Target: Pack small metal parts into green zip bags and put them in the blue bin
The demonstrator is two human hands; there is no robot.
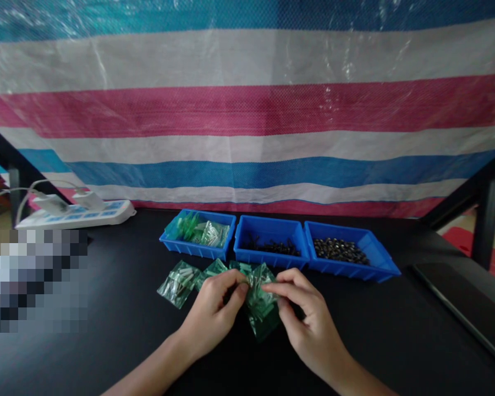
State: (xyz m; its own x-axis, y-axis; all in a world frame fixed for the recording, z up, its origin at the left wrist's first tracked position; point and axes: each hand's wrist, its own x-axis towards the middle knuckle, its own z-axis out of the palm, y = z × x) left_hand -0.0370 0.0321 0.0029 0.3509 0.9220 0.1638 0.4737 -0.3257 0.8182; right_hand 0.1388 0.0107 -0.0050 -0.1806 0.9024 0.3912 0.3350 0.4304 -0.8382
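Near the middle of the black table, a small clear greenish bag (260,297) with light pieces inside is between my hands. My left hand (216,308) pinches the bag's left edge between thumb and index finger. My right hand (305,313) grips its right side, with the index finger lying over the bag's front. Another filled bag (179,283) lies to the left of my left hand. More bags (214,270) lie just behind my hands, partly covered by them.
Three blue bins stand behind my hands: the left bin (198,251) holds bags and green pieces, the middle bin (268,257) dark screws, the right bin (350,270) small metal parts. A power strip (119,213) is back left; a dark flat device (462,308) lies right.
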